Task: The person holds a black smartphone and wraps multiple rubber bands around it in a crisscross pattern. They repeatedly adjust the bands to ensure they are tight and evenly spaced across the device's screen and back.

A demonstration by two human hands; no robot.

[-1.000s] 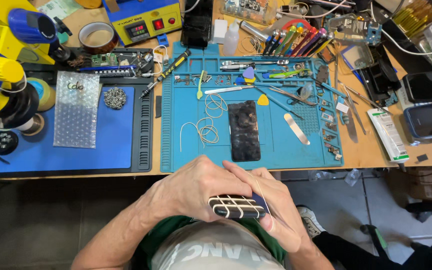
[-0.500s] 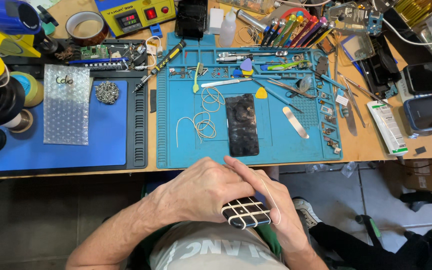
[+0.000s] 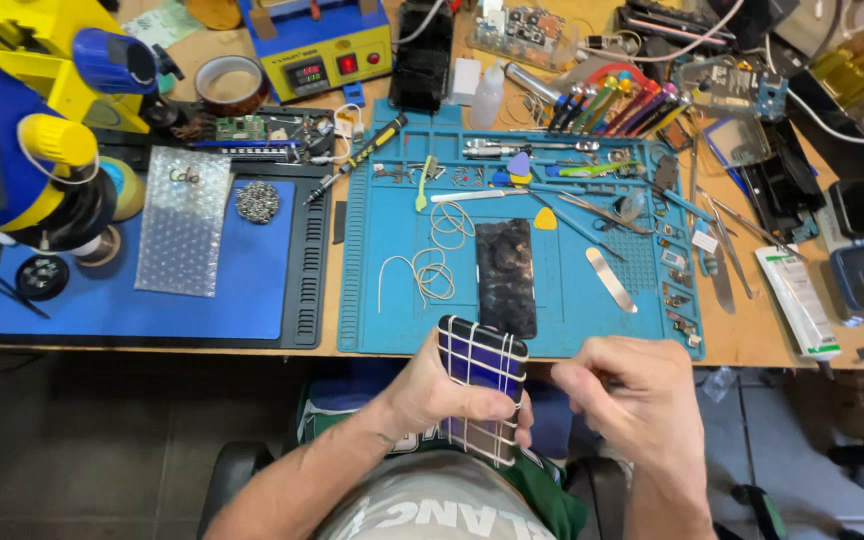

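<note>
we are sitting at a cluttered wooden workbench (image 3: 752, 345) with a teal silicone repair mat (image 3: 402, 310), where a dark broken phone panel (image 3: 505, 275) is lying. our left hand (image 3: 442, 390) is gripping a blue phone wrapped in white bands (image 3: 482, 385) below the bench edge. our right hand (image 3: 632, 400) is curling loosely just beside it; we cannot tell what it is holding.

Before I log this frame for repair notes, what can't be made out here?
- Head view: the right hand is curled shut, hiding whatever it pinches.
- The left hand covers one edge of the banded phone.
- Small parts on the teal mat are too small to tell.
</note>
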